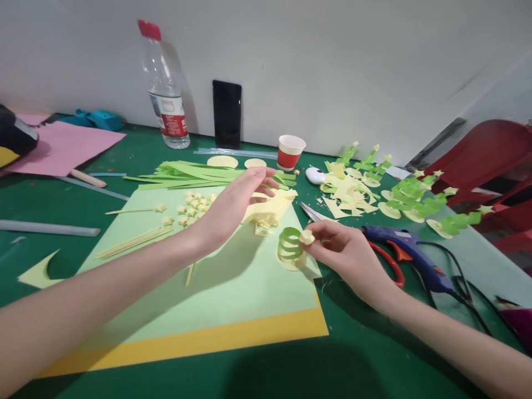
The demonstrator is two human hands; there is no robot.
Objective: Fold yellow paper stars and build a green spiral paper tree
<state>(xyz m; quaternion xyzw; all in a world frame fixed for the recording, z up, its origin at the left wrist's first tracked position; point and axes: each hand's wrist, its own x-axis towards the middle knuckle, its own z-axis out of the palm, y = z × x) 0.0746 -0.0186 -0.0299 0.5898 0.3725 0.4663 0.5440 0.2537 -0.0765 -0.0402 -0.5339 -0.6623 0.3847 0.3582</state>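
My right hand (344, 252) pinches a small pale-yellow paper star (307, 237) between thumb and fingertips. Just left of the star stands a green paper spiral (290, 244) on a pale-yellow paper disc (292, 263). My left hand (239, 205) reaches over the light green sheet (249, 288), its fingers apart near some pale-yellow paper strips (272, 208); nothing shows in it. Several folded stars (193, 208) lie left of that hand, beside thin rolled yellow strips (133, 243). Green paper strips (183, 173) lie behind it.
Scissors (394, 266) and a blue glue gun (428, 266) lie to the right. Finished spirals with stars (419, 194) stand at the back right, near paper scraps (349, 191). A bottle (168, 105), phone (227, 113) and paper cup (290, 152) stand along the wall.
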